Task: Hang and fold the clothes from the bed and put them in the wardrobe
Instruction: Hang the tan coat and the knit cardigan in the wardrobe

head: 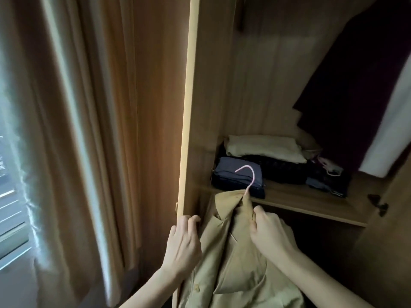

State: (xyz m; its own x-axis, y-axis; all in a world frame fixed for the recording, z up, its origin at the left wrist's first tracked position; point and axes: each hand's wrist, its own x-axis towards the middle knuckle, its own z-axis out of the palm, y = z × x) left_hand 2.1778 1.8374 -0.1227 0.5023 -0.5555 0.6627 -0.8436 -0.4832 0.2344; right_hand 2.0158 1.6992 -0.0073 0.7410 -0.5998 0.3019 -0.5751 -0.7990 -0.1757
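Note:
A tan collared shirt hangs on a pink hanger whose hook pokes up in front of the wardrobe shelf. My right hand grips the shirt at the collar, just below the hook. My left hand curls its fingers around the edge of the open wardrobe door. Folded clothes lie on the wooden shelf: a grey-blue pile, a cream pile and dark pieces.
A dark maroon garment and a white one hang at the upper right inside the wardrobe. Curtains and a window fill the left side. The right wardrobe door carries a dark handle.

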